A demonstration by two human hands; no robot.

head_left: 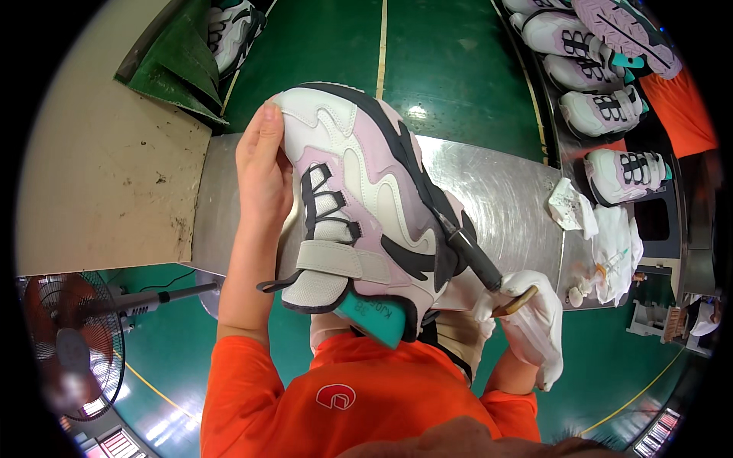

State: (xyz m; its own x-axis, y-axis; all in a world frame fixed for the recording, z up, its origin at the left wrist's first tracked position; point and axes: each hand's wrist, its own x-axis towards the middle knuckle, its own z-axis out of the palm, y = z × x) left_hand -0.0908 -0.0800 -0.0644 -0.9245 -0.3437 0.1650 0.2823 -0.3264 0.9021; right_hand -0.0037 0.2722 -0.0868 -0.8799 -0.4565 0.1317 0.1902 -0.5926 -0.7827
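A white, pink and grey sneaker (366,175) with black trim is held up in front of me. My left hand (263,164) is bare and closed around its toe end, thumb on the upper. A teal shoe last (374,319) sticks out of its ankle opening. My right hand (531,324), in a loose white glove, is closed on a slim black-handled tool (475,258). Its narrow tip meets the sneaker's side near the dark sole edge; I cannot tell its exact kind. A curved tan piece (516,302) also shows at the gloved fingers.
Below the sneaker lies a metal table (496,183), with a green surface (321,46) beyond. Several similar sneakers (599,113) line the right side, near crumpled white cloths (613,252). At left stand a beige panel (114,168), a green bin (172,72) and a fan (72,343).
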